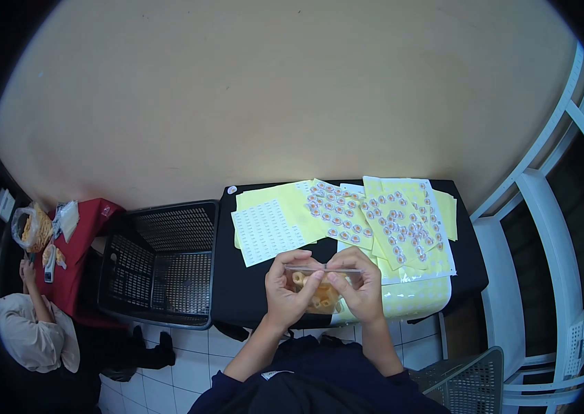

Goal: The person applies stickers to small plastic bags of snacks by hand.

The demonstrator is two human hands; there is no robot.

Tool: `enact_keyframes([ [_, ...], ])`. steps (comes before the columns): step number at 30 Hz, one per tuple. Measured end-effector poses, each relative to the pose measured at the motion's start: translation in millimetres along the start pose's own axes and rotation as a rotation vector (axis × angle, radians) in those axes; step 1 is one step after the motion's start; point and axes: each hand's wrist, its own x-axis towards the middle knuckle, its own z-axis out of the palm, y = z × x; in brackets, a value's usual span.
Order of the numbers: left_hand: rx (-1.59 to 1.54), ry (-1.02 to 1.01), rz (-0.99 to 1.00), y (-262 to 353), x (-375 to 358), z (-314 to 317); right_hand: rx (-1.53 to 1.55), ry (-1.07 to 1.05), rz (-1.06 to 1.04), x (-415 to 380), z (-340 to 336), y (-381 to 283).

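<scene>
My left hand (286, 290) and my right hand (359, 286) together hold a small clear bag of ring-shaped snacks (320, 292) just above the near edge of a black-covered table (250, 293). The fingertips of both hands pinch the bag's top edge. Beyond the hands lie yellow sticker sheets with round orange-and-white stickers (395, 224) and a white sheet of small labels (265, 231).
An empty black mesh basket (157, 265) stands left of the table. Further left, another person in a light top (30, 331) sits at a red-covered table (78, 248) with bags of snacks. White railing (547, 207) runs along the right. A grey mesh basket (468, 379) is at lower right.
</scene>
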Motion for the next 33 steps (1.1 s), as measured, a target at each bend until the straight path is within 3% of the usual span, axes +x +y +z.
enact_keyframes([
  [10,0.125,-0.148,0.179,-5,0,-1,-0.110,0.010,0.018,-9,-8,-1],
  [20,0.054,-0.106,0.028,-10,8,6,-0.105,0.147,0.005,-8,-3,11],
  [33,0.089,-0.054,-0.082,-12,15,1,-0.062,0.166,0.046,-2,6,29],
])
